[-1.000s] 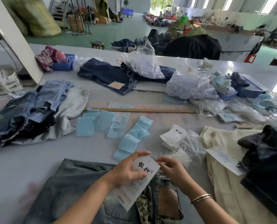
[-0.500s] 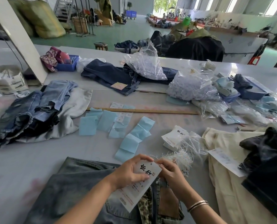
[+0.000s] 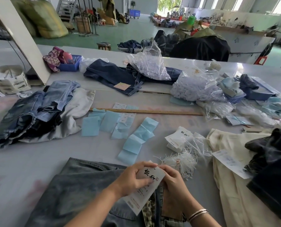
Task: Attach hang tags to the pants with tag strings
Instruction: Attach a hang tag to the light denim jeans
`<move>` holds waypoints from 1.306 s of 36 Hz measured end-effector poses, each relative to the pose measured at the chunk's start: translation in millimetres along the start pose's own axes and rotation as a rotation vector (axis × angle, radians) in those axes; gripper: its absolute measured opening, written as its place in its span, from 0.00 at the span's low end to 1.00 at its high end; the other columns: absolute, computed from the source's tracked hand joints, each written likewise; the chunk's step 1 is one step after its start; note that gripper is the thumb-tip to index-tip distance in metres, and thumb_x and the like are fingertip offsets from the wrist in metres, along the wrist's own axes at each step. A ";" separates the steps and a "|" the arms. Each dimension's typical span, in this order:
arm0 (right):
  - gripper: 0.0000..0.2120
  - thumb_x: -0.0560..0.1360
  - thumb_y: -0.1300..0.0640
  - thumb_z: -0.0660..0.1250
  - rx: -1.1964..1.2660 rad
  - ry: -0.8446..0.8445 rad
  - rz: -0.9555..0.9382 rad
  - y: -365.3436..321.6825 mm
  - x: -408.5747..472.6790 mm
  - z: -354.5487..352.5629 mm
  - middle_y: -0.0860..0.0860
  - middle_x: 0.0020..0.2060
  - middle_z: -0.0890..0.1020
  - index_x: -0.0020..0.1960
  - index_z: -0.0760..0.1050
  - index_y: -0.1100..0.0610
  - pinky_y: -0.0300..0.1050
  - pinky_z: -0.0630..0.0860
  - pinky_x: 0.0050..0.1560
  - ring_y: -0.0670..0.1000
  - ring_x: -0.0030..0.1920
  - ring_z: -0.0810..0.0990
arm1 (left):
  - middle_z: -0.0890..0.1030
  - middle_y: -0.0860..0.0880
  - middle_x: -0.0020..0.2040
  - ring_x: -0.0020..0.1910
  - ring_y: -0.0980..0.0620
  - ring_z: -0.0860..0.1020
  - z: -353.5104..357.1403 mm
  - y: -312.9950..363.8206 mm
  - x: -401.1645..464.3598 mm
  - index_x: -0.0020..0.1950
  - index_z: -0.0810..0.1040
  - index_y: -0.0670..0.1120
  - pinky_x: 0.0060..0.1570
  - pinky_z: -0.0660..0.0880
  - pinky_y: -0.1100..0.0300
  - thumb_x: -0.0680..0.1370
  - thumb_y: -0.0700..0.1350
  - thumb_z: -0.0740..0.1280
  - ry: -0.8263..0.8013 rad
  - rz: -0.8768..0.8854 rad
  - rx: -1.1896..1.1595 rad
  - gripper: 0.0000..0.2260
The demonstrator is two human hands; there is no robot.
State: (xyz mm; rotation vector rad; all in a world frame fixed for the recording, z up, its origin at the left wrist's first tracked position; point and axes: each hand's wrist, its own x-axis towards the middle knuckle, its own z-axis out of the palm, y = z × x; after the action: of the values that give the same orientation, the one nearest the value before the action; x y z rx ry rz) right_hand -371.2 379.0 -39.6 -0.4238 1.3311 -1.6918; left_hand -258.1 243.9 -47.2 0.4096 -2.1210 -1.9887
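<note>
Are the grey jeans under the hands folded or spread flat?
Folded: the grey jeans show an upper layer lying over a lower one near the table edge.

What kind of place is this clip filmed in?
Likely a garment factory's finishing area: a hang tag held over grey jeans, a bundle of tag strings, and stuffed sacks on an open hall floor.

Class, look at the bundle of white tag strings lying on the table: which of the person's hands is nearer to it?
Right. The right hand lies just below and left of the bundle of white tag strings, almost touching it. The left hand is farther left, gripping the hang tag.
</note>
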 end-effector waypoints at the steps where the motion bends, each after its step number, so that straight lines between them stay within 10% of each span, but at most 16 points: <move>1: 0.09 0.65 0.56 0.73 -0.005 0.000 0.001 1.4 -0.3 -0.4 0.57 0.36 0.83 0.41 0.83 0.61 0.39 0.77 0.35 0.50 0.36 0.82 | 0.78 0.51 0.56 0.54 0.59 0.78 0.9 -0.4 0.5 0.56 0.81 0.57 0.54 0.74 0.64 0.74 0.41 0.72 0.034 0.035 0.047 0.14; 9: 0.15 0.62 0.48 0.76 -0.180 0.033 0.048 11.2 0.1 -3.0 0.56 0.33 0.82 0.40 0.83 0.60 0.37 0.74 0.33 0.47 0.33 0.79 | 0.73 0.54 0.50 0.48 0.62 0.75 9.7 -15.8 2.4 0.48 0.86 0.53 0.47 0.74 0.70 0.73 0.46 0.74 0.337 0.236 0.445 0.05; 15: 0.08 0.75 0.62 0.67 -0.293 0.055 0.055 16.1 0.8 -2.9 0.52 0.31 0.82 0.39 0.83 0.60 0.34 0.71 0.30 0.43 0.30 0.76 | 0.81 0.59 0.39 0.39 0.59 0.76 20.2 -20.0 -1.8 0.45 0.84 0.53 0.41 0.75 0.58 0.72 0.48 0.75 0.454 0.321 0.775 0.04; 30: 0.07 0.75 0.56 0.68 -0.831 0.130 -0.022 26.3 15.6 -13.6 0.51 0.33 0.81 0.40 0.80 0.48 0.37 0.68 0.35 0.41 0.31 0.72 | 0.78 0.53 0.41 0.41 0.57 0.76 35.6 -41.2 8.6 0.45 0.79 0.47 0.42 0.72 0.67 0.78 0.48 0.68 0.458 0.010 0.553 0.06; 35: 0.16 0.76 0.66 0.65 -0.584 0.229 0.049 24.7 19.1 -25.2 0.52 0.43 0.82 0.58 0.74 0.50 0.38 0.77 0.38 0.46 0.32 0.80 | 0.78 0.56 0.38 0.38 0.58 0.76 23.3 -41.5 18.3 0.43 0.76 0.49 0.35 0.68 0.73 0.79 0.48 0.66 0.418 -0.031 0.552 0.06; 47: 0.23 0.77 0.72 0.55 -0.278 0.490 -0.110 10.0 25.7 -34.9 0.53 0.40 0.83 0.47 0.83 0.51 0.37 0.76 0.30 0.46 0.30 0.77 | 0.80 0.54 0.42 0.42 0.57 0.78 12.4 -27.1 57.9 0.45 0.74 0.49 0.40 0.72 0.67 0.81 0.50 0.62 0.129 -0.118 0.613 0.07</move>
State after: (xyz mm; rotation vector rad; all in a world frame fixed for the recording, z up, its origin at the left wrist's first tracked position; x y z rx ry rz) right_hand -405.7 378.6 -67.7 -0.2475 1.9445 -1.7742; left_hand -315.0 234.6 -77.4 0.7463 -2.6332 -1.2711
